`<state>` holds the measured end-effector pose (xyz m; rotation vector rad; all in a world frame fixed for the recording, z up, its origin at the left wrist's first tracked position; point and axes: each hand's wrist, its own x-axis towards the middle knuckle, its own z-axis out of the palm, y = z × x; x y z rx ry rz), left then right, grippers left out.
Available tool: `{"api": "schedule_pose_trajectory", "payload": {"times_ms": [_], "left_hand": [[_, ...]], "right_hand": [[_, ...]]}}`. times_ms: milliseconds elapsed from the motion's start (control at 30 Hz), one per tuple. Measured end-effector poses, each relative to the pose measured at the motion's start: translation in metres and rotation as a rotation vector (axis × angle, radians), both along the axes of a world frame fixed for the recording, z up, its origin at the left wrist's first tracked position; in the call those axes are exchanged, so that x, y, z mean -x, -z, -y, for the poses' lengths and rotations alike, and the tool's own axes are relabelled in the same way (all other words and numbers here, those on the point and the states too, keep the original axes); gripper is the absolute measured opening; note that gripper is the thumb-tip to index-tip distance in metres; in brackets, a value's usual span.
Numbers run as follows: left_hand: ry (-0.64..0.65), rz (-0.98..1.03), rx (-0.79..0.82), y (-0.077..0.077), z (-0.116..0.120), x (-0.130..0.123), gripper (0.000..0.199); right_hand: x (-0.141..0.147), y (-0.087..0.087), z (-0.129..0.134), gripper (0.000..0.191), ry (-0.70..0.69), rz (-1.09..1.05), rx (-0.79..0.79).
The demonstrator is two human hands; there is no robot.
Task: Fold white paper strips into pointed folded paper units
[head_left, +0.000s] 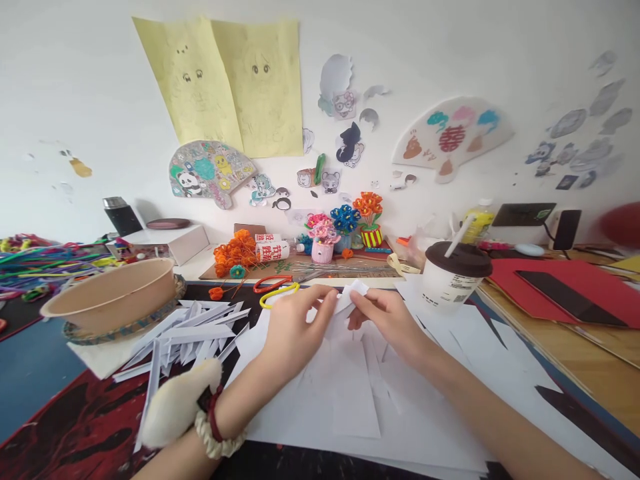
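A small folded piece of white paper [354,292] is held up between my two hands, above the middle of the table. My left hand [303,327] pinches its left side with thumb and fingertips. On the other side, the thumb and fingers of my right hand [387,317] close on the paper too. Below them, a rectangular paper strip [354,393] lies on larger white sheets [430,427]. A heap of narrow folded paper strips [200,333] lies left of my left hand. Scissors with yellow handles [273,297] are just behind that hand, partly hidden.
At the right stands a white cup [447,287] with a dark lid and straw. A beige oval basin [110,293] sits at the left. Orange pipe-cleaner flowers [237,253] and small flower pots [324,251] line the back. A black phone [567,297] rests on red folders [615,287].
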<state>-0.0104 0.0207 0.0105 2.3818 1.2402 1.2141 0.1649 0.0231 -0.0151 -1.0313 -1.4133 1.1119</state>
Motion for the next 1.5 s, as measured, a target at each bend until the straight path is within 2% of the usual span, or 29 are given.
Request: {"api": "schedule_pose_trajectory", "payload": {"times_ms": [100,167,267,567,833,967,1067,1133,1300,1500], "left_hand": [[0.119,0.072,0.311,-0.006,-0.009,0.002,0.034],[0.214,0.091,0.429,-0.006,-0.014,0.003,0.037],[0.294,0.151,0.498,-0.004,-0.015,0.003,0.036],[0.283,0.22,0.653,0.004,-0.006,-0.005,0.032],[0.281,0.241,0.648,0.007,-0.003,-0.008,0.035],[0.256,0.215,0.6,0.006,-0.002,-0.009,0.034],[0.28,0.177,0.544,0.003,-0.002,-0.008,0.037],[0.312,0.214,0.533,0.002,-0.002,-0.008,0.037],[0.34,0.356,0.62,0.001,0.0,-0.009,0.033],[0.237,0.37,0.535,0.003,0.007,-0.013,0.032]], "right_hand": [[0.0,-0.004,0.003,0.043,0.008,0.022,-0.043],[0.0,-0.006,0.003,0.041,0.011,0.004,-0.043],[0.0,-0.007,0.003,0.037,0.013,-0.034,-0.047],[-0.001,-0.009,0.005,0.035,0.057,-0.006,-0.052],[-0.001,-0.009,0.007,0.039,0.088,0.047,-0.111],[-0.002,-0.01,0.008,0.036,0.083,0.04,-0.121],[-0.001,-0.012,0.009,0.043,0.066,0.067,-0.149],[0.0,-0.014,0.01,0.046,0.053,0.088,-0.159],[0.002,-0.018,0.014,0.045,0.052,0.092,-0.17],[0.002,-0.015,0.014,0.038,0.024,0.06,-0.162]]}}
